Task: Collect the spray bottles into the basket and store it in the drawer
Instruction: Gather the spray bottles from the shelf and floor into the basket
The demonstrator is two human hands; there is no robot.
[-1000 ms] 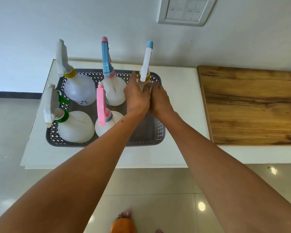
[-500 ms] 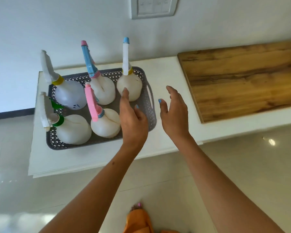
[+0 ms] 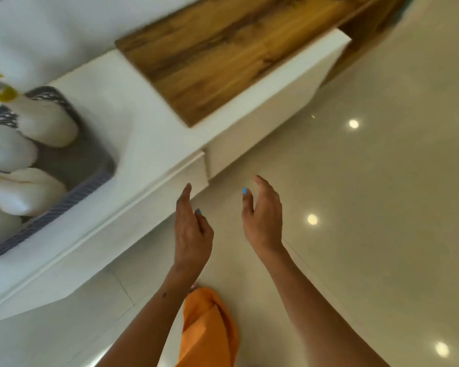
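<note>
Grey basket (image 3: 72, 178) of spray bottles (image 3: 47, 123) well left of both empty, released grips.

spray bottles (image 3: 24, 192): white, blurred, standing in basket | basket (image 3: 64, 200): grey perforated, on white counter

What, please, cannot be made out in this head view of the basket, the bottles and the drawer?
- Basket: cut off by the left edge, blurred by motion.
- Bottles: count unknown; spray heads cut off by the edge.
- Drawer: not identifiable; only plain cabinet fronts show.
- Left hand and right hand: open, empty, over the floor.
</note>
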